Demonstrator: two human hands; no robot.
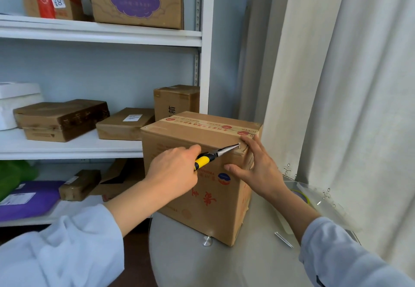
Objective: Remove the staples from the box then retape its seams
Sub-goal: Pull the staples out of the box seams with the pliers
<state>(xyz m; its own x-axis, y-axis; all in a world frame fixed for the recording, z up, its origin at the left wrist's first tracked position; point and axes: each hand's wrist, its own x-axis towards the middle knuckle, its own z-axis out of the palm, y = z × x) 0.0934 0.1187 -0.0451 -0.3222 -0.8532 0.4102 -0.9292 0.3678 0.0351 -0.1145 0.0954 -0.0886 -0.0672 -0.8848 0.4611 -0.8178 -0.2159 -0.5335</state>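
A brown cardboard box [175,138] with red printing and a printed tape strip along its top stands on a round glass table [242,264]. My left hand [173,174] grips yellow-and-black needle-nose pliers [215,155]. The plier tips reach a staple [239,144] at the box's upper right front edge. My right hand [256,165] presses flat against the box's right front corner, fingers spread, thumb on the front face. Two pulled staples [283,239] lie on the table by my right forearm.
White shelving [101,37] at left carries several cardboard boxes, white foam and purple packages. A pale curtain [348,84] hangs at right. A clear plastic bag with a roll of tape [302,196] inside lies on the table behind my right arm.
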